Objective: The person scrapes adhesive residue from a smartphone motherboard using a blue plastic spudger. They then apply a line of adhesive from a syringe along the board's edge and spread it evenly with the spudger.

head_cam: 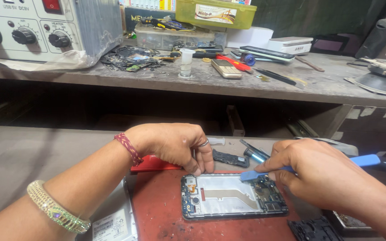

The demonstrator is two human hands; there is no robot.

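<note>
Right hand [325, 174] pinches a blue pry tool [291, 167], tip on the opened phone [233, 196]; left hand [173, 145] presses fingertips on its top edge. Phone lies on a red mat [157, 209]; left grip holds nothing.

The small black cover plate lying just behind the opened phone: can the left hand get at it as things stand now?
Probably yes. The left hand rests right beside the black cover plate, and nothing lies between them on the mat.
</note>
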